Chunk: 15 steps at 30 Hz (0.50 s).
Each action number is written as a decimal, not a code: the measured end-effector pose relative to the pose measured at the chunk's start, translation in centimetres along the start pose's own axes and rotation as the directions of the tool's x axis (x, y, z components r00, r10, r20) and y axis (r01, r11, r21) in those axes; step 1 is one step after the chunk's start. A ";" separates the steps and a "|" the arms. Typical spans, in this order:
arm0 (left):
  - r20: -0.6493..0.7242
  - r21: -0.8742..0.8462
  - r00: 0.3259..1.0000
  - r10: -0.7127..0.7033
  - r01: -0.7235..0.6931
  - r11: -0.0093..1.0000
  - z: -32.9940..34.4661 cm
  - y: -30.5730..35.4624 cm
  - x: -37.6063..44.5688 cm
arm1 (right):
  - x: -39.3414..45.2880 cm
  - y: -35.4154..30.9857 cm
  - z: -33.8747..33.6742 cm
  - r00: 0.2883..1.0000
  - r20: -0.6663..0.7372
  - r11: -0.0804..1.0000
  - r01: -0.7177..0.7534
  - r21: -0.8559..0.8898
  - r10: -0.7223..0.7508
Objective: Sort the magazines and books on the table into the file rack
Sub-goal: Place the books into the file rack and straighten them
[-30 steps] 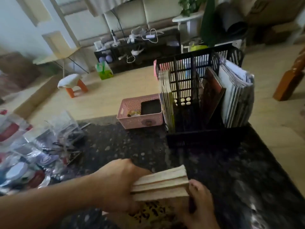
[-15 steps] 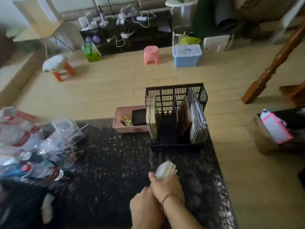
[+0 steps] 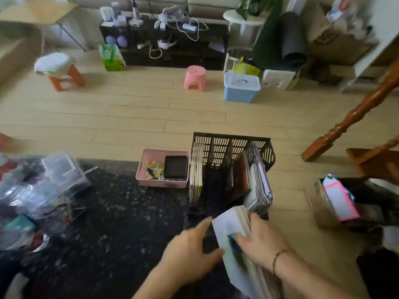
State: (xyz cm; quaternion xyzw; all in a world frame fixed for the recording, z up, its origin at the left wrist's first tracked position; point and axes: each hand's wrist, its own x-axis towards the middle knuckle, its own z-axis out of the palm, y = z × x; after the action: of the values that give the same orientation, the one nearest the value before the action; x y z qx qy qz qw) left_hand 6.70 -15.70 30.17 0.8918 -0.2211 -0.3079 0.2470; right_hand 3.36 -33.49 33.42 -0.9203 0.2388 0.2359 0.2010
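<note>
- At the near edge of the rack (image 3: 231,145), the stack (image 3: 232,225) has come up off the counter (image 3: 108,212) since a moment ago.
- Right hand (image 3: 260,241) clasps the stack's edge, tilting it toward the empty middle slot.
- Left hand (image 3: 190,251) is spread, fingers loose, just beside the cover.
- Magazines already fill the left and right slots; judging by that, slotting comes next.

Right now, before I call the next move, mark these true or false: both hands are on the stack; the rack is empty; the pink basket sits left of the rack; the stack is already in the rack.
1. Only the right hand grips the stack of magazines; the left hand is beside it. False.
2. False: the rack holds books.
3. Pink basket sits left. True.
4. False: it is in front of the rack.
</note>
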 end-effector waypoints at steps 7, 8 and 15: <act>-0.142 0.211 0.989 -0.049 0.079 0.974 -6.4 -3.4 15.1 | 7.2 -1.5 -5.6 0.998 -0.064 0.995 -0.007 0.100 0.013; -0.124 0.218 0.990 -0.060 0.086 0.972 -6.5 -3.8 16.4 | 8.4 -1.9 -5.7 0.998 -0.059 0.994 -0.018 0.106 0.025; -0.113 0.208 0.992 -0.062 0.085 0.974 -5.0 -5.1 20.1 | 15.1 -3.9 -6.4 0.989 -0.026 0.978 -0.139 0.157 0.145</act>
State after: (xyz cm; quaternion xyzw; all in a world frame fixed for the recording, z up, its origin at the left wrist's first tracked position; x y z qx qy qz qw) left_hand 25.56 -21.16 21.81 0.9357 -0.2061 -0.2440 0.1500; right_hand 19.33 -38.67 31.60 -0.8868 0.3251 0.2132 0.2499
